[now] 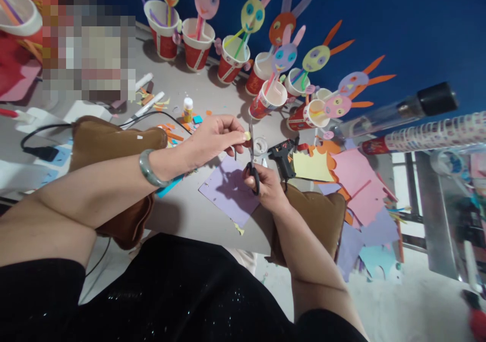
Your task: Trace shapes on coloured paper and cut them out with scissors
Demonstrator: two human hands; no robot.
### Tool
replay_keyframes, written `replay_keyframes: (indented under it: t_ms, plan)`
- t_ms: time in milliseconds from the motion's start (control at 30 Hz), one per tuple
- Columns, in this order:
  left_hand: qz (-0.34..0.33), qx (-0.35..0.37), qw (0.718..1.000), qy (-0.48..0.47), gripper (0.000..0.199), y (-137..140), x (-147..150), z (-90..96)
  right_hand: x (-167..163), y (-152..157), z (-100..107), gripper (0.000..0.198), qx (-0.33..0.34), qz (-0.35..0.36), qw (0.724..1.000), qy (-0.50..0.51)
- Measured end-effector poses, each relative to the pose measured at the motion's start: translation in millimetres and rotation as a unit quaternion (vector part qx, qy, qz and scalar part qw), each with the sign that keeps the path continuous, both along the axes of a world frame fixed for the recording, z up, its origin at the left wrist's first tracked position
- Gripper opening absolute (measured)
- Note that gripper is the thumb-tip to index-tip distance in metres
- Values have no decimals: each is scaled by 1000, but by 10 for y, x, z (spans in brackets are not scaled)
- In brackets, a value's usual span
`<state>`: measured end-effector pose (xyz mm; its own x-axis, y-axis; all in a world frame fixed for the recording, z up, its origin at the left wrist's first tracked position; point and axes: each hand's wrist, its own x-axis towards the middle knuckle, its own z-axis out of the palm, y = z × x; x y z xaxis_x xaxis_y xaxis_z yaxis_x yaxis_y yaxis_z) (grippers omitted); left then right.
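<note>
Between the thumb and fingers of my left hand [218, 138] is a small yellow paper piece [247, 136]. My right hand [269, 187] grips black-handled scissors [253, 172], their blades pointing up and lying right beside the yellow piece. Whether the blades touch the paper I cannot tell. Below both hands a purple paper sheet [224, 190] lies on the table, with the hands' shadow across it. A roll of clear tape [260, 146] and a black glue gun [283, 157] lie just beyond my right hand.
Red paper cups [195, 48] with paper rabbit faces on straws line the back of the table. Brown cushions [114, 142] lie under my forearms. Coloured paper sheets [360, 180] spread at right, near a stack of cups [436, 134]. A glue bottle [188, 110] stands behind my left hand.
</note>
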<state>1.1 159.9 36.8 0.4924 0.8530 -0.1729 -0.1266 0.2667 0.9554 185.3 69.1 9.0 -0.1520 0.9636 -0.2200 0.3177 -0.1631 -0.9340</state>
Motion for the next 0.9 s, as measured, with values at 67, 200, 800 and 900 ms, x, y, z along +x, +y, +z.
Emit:
replay_keyframes:
  t_ms: [67, 200, 800, 900]
  plan:
    - [-2, 2, 1000, 0, 16, -1, -1, -5, -2, -3, -13, 66, 6, 13, 1000, 3]
    - [-4, 4, 1000, -9, 14, -12, -6, -24, -6, -11, -36, 69, 16, 44, 999, 14]
    - [-7, -49, 999, 0, 19, -60, 14, 54, -25, -18, -93, 67, 14, 30, 999, 20]
    - [-8, -55, 998, -2, 20, -61, 17, 60, -27, -19, -92, 66, 17, 26, 999, 23]
